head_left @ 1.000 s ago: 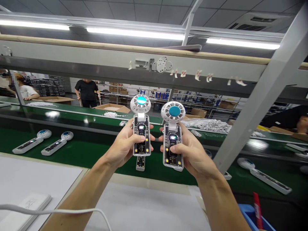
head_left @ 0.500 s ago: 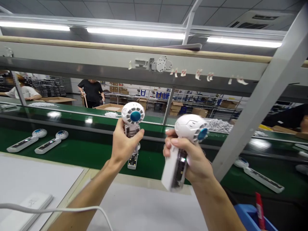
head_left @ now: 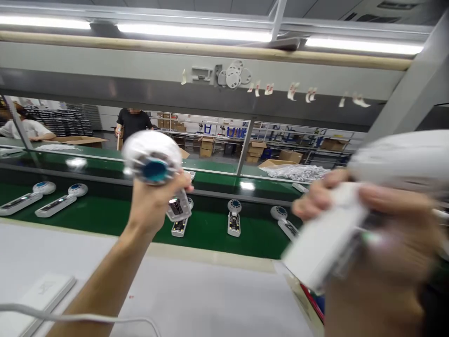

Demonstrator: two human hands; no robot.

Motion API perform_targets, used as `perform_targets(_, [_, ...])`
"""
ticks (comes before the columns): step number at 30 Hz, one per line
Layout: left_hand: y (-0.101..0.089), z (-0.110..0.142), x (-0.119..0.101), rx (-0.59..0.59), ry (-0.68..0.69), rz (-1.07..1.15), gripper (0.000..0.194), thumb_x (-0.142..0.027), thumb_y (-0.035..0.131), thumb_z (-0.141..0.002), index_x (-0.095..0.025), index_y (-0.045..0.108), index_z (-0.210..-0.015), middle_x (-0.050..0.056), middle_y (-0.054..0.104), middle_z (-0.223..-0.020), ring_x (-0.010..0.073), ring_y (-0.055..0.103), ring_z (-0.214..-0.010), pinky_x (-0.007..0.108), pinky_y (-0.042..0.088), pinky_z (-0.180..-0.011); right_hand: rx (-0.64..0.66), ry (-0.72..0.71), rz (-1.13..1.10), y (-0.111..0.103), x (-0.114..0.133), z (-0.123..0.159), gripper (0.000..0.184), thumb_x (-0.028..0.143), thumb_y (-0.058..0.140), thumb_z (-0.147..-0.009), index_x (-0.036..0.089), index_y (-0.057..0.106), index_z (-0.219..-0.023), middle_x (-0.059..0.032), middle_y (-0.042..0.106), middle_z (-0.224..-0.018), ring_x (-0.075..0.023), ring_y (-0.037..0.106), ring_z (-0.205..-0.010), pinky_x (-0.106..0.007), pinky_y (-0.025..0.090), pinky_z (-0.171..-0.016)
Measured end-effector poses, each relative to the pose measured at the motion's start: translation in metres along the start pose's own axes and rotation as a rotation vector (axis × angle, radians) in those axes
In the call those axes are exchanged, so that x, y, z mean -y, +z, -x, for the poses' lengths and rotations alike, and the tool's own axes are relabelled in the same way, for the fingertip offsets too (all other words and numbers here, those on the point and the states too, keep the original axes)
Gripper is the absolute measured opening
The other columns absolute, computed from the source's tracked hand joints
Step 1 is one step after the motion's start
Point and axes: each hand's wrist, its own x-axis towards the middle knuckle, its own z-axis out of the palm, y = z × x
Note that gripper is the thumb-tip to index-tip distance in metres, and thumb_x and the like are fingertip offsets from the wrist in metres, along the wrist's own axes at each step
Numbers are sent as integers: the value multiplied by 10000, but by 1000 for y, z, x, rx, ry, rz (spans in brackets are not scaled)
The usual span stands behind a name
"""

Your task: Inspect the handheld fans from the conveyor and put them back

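Observation:
My left hand (head_left: 149, 203) is wrapped round the neck of a white handheld fan (head_left: 152, 147). Its round vented head with a blue centre faces me, and circuitry with a small light shows in its uncovered handle. At the right, close to the camera, my right hand (head_left: 396, 243) grips a second white handheld fan (head_left: 326, 234). That fan is tilted, its head up at the right edge, and motion blurs it. Beyond my hands, similar fans with uncovered handles lie on the green conveyor belt (head_left: 206, 234), among them one fan (head_left: 234, 224) near the middle.
A white worktop (head_left: 217, 295) lies before me. On its left are a white power bank (head_left: 45, 297) and a white cable (head_left: 87, 319). An overhead shelf beam (head_left: 140, 84) and a slanted post (head_left: 410, 98) frame the bench. Two people are across the line.
My right hand has swung right and closer to the camera with its fan. My left hand has shifted left, its fan's head now tipped downward. The view has also moved.

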Motion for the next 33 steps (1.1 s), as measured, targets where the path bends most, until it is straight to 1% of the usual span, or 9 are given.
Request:
perform_targets(2, [0, -6, 26, 47, -9, -193, 313, -296, 832, -694, -143, 663, -909, 57, 662, -900, 209, 640, -839, 287, 540, -754, -102, -143, 236, 12, -20, -13, 229, 369, 811, -696, 247, 675, -835, -24, 676, -857, -242, 673, -795, -459, 591, -791])
perform_targets(4, [0, -12, 54, 93, -37, -306, 468, -319, 832, -684, -148, 625, -1067, 62, 670, -980, 223, 640, -911, 278, 523, -769, -130, -195, 447, 18, -49, -28, 438, 370, 840, -616, 197, 688, -990, -59, 709, -954, -285, 677, -933, -478, 562, -879])
perform_targets(10, [-8, -13, 120, 237, -151, -856, 481, -253, 747, -719, -229, 503, -1132, 9, 615, -982, 204, 605, -870, 277, 444, -712, -56, 436, 1110, 0, -150, -52, 607, 356, 717, -718, 173, 505, -1256, -119, 688, -1104, -321, 661, -1021, -401, 524, -831])
perform_targets(15, [-20, -9, 164, 304, -251, -949, 464, -218, 743, -714, -183, 529, -1124, 64, 590, -1046, 229, 601, -946, 288, 456, -774, 120, 647, 1200, -16, -207, -39, 811, 246, 723, -733, 60, 346, -1426, -210, 668, -1143, -358, 664, -1049, -390, 502, -852])
perform_targets(19, [-33, -8, 189, 276, -270, -1077, 459, -297, 659, -824, -162, 470, -1220, 103, 571, -1160, 263, 547, -1088, 327, 446, -889, 251, 687, 1282, -11, -222, -25, 629, 169, 646, -797, 17, 442, -1372, -276, 623, -1190, -418, 612, -1128, -449, 468, -896])
perform_targets(24, [-57, -10, 203, 228, -356, -1327, 523, -473, 547, -916, -120, 472, -1294, 186, 445, -1319, 402, 348, -1282, 541, 341, -1027, 345, 479, 1309, 20, -217, -11, 511, 165, 535, -886, 93, 471, -1388, -228, 467, -1425, -373, 403, -1364, -428, 328, -1072])
perform_targets(27, [-78, -20, 199, 237, -483, -1403, 444, -504, 449, -975, -162, 541, -1244, 156, 427, -1341, 375, 355, -1295, 562, 336, -1042, 463, 474, 1226, 43, -218, 1, 321, 278, 512, -922, 124, 624, -1181, -179, 621, -1254, -322, 553, -1226, -362, 400, -997])
perform_targets(29, [-95, -29, 196, 228, -616, -1430, 438, -495, 449, -989, -167, 532, -1267, 146, 435, -1340, 340, 425, -1245, 549, 381, -1021, 518, 525, 1180, 57, -222, 8, 357, 388, 503, -932, 114, 648, -1109, -182, 674, -1144, -337, 625, -1113, -384, 448, -926])
perform_targets(33, [-121, -35, 198, 255, -884, -1408, 489, -410, 667, -902, -139, 528, -1285, 136, 524, -1262, 282, 546, -1114, 493, 466, -975, 503, 651, 1135, 82, -237, 9, 698, 535, 551, -890, 23, 474, -1358, -262, 619, -1247, -417, 589, -1173, -477, 457, -934])
